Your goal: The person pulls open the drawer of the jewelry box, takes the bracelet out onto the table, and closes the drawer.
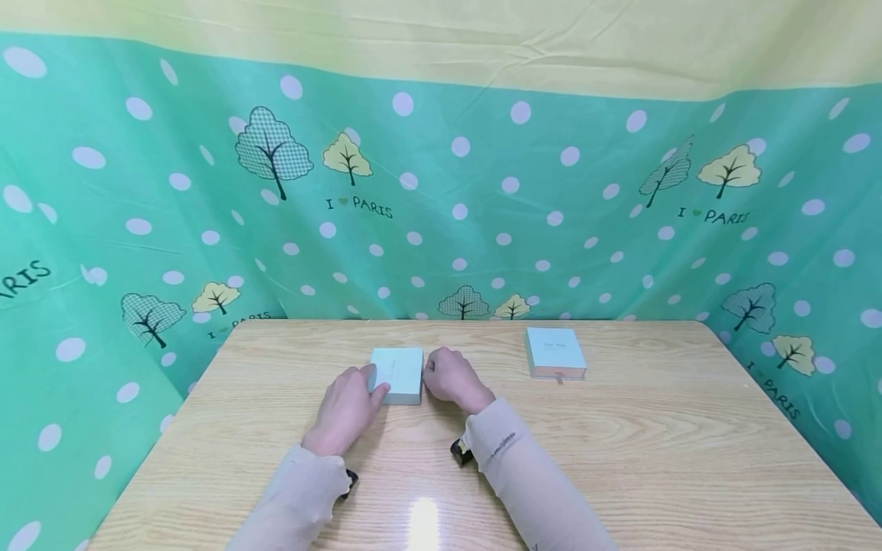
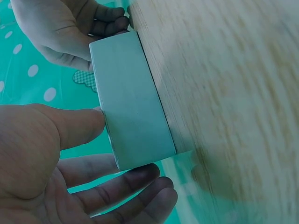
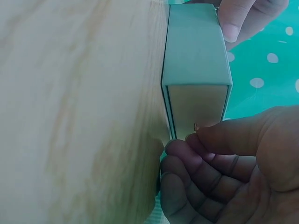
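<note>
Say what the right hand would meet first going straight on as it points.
Likely the light blue box the left hand holds, at the end facing the right hand; any gap is hard to judge.
</note>
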A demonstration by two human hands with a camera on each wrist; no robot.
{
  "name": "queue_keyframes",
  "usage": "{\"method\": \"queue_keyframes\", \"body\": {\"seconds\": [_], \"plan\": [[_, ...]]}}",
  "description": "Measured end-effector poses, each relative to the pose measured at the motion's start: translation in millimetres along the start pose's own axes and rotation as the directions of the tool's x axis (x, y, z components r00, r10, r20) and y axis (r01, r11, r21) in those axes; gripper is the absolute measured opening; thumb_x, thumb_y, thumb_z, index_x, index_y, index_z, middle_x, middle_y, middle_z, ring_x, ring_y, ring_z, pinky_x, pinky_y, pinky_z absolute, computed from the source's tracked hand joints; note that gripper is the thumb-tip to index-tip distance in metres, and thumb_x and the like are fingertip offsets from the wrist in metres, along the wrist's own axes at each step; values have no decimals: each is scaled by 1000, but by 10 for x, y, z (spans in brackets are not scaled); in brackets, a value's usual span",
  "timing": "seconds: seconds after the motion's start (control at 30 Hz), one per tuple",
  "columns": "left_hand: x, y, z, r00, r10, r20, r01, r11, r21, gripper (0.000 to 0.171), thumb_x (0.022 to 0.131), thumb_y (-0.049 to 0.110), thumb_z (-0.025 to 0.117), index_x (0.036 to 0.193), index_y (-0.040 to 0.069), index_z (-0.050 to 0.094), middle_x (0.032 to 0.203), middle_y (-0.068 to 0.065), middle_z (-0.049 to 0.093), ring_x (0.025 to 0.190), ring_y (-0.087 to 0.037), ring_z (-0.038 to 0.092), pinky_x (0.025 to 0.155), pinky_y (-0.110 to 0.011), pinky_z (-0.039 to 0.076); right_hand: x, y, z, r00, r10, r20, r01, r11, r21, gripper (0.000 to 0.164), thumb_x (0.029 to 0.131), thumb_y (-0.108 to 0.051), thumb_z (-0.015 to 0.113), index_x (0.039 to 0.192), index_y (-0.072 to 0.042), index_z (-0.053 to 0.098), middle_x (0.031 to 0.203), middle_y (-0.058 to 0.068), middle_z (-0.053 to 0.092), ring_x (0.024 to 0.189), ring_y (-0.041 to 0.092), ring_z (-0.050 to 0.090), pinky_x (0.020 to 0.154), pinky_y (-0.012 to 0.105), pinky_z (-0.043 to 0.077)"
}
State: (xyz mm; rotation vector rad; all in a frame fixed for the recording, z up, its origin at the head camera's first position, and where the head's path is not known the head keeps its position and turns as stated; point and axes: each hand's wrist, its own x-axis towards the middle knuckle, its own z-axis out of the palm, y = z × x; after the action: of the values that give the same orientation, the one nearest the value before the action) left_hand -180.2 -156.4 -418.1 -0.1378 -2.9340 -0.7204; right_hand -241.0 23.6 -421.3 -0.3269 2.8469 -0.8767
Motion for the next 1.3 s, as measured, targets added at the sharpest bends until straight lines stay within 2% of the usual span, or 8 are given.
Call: {"method": "queue_keyframes", "body": {"seconds": [0.4,0.77,1.07,1.3], "plan": [[-10,9,-10,1000,9,-1,-9,1000,6,52,93,23,63,130,-11,51,108,-26,60,102,-37,59,86,-48,49,11,5,13,1000,0,-18,0,1000,24,35,94,-12,49,59,-13,46,53,0,40,46,14,39,44,27,35],[-10,3,-4,1000,9,6,-9,1000,7,52,93,23,63,130,-11,50,112,-27,59,105,-39,58,88,-48,48,18,12,25,1000,4,-21,-4,1000,24,37,93,-10,49,57,-13,44,52,-1,37,45,14,39,44,27,35],[-12,4,-10,1000,4,12,-5,1000,15,52,94,24,62,131,-11,49,111,-26,59,105,-39,58,87,-48,48,31,23,35,1000,13,-17,-13,999,32,32,91,-8,48,60,-13,46,56,1,40,50,15,41,46,27,36],[-14,5,-12,1000,-2,22,2,1000,1,53,94,23,62,132,-11,49,115,-27,58,107,-39,57,89,-49,47,29,28,19,1000,18,-11,-17,999,38,33,93,-9,49,60,-12,45,56,1,40,49,14,41,46,27,37]]}}
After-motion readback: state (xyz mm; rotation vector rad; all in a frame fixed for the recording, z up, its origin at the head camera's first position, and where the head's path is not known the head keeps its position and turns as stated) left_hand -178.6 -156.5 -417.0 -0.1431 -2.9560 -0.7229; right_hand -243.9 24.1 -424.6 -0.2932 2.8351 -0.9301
